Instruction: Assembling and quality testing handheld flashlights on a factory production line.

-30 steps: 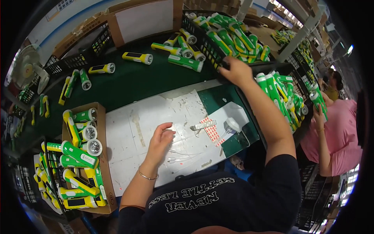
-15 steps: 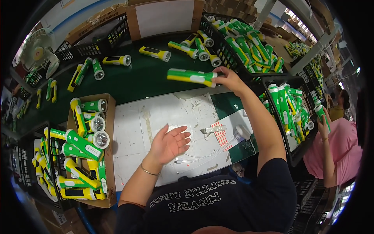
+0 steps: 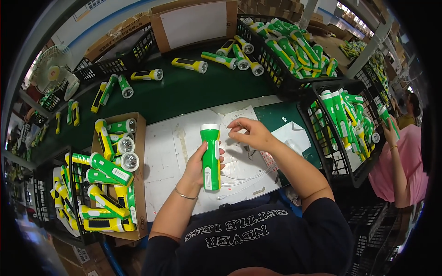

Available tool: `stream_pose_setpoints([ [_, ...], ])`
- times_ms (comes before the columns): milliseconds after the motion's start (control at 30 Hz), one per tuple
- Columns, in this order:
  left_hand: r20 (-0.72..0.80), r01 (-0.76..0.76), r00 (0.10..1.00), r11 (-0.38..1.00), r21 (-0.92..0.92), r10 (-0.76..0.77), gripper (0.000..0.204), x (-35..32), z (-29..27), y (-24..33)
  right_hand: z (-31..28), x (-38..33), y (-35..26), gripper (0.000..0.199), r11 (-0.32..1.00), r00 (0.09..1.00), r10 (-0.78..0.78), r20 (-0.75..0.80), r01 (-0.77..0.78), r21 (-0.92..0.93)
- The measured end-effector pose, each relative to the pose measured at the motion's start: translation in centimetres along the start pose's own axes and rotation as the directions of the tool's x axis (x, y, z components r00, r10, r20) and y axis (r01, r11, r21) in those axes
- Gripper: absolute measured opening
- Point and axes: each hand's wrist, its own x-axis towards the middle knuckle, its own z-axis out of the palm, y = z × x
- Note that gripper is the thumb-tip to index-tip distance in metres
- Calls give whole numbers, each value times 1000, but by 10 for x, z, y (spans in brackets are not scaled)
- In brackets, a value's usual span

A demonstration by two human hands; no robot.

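Observation:
My left hand is closed round the body of a green and yellow flashlight. The flashlight stands nearly upright in the picture, its white head at the top and a pale switch panel facing up. Just right of its head, my right hand hovers over the white work board with fingers bent and slightly apart, nothing visible in them. White cables lie on the board below, and a sheet of red labels is partly covered by my right forearm.
At left, a cardboard box holds several flashlights. Black crates full of flashlights stand at right and far right. More flashlights lie across the green table. A co-worker in pink holds a flashlight at the right edge.
The flashlight has come from my right hand over the green table into my left hand. My left hand has closed on it; my right hand has let go and drawn nearer. The view has shifted slightly.

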Motion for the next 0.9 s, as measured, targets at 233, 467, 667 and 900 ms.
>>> stream_pose_setpoints([
  [233,-143,-93,984,993,69,102,41,0,-3,0,21,-37,4,33,992,994,107,0,-106,65],
  [467,-184,-74,979,994,86,89,44,2,-1,1,30,-44,14,30,999,999,54,-5,-54,-2],
  [667,-148,-118,980,985,126,136,47,1,-1,0,41,-53,-8,26,989,987,146,67,-144,-35],
  [900,37,-62,998,993,101,58,58,-4,30,-20,95,-82,5,27,550,882,270,387,-471,689],
])
